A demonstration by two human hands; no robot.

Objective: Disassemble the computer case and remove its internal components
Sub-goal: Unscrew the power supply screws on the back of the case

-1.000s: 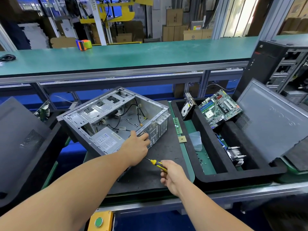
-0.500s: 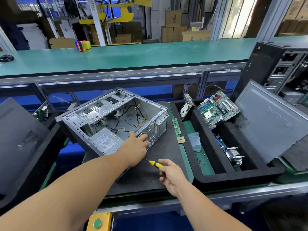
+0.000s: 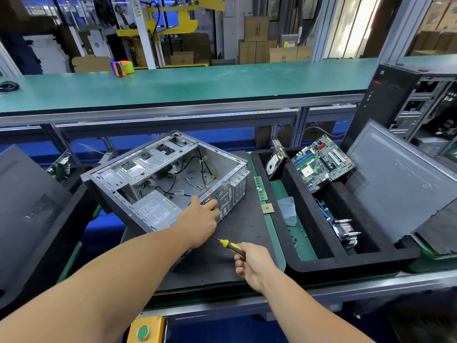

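Open computer case [image 3: 170,179] on dark mat [image 3: 222,263], side panel off, tilted, centre-left of bench. Left hand [image 3: 200,221] on case's near rear corner, thumb up over edge, fingers curled against perforated back plate, gripping it. Power supply [image 3: 155,210] inside case, just left of that hand. Right hand [image 3: 252,263] nearer, well clear of case, fingers wrapped round yellow-black screwdriver [image 3: 231,247]; tip points toward left hand. Motherboard [image 3: 321,164] and hard drive [image 3: 275,164] in black foam tray [image 3: 309,263] at right.
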